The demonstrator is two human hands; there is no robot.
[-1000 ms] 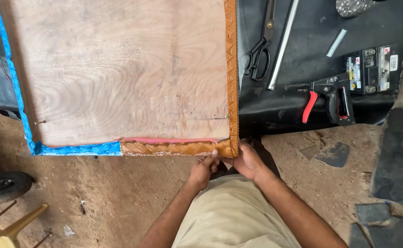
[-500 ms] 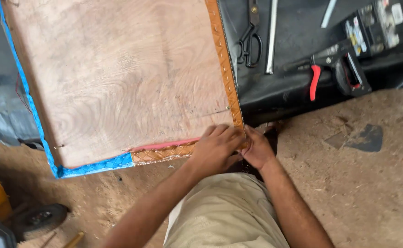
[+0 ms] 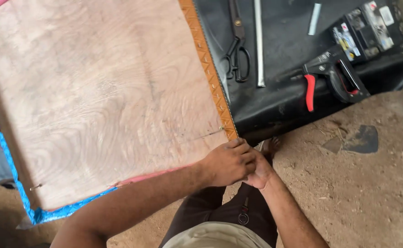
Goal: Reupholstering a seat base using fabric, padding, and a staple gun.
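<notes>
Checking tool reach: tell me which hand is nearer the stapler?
Right. The right hand sits at the board corner, below-left of the stapler; the left hand overlaps it, farther left.

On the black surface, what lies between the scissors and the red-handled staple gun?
A thin metal rod lies between the scissors and staple gun, head view.

A large flat plywood board (image 3: pixel 100 96) with swirling brown grain lies tilted across the scene, its near right corner under both hands. An orange patterned fabric strip (image 3: pixel 209 69) runs along its right edge, from far down to that corner. Along the near edge a thin pink band (image 3: pixel 151 175) shows, then bright blue fabric trim (image 3: pixel 8 160) wraps the near left corner and left edge.
</notes>
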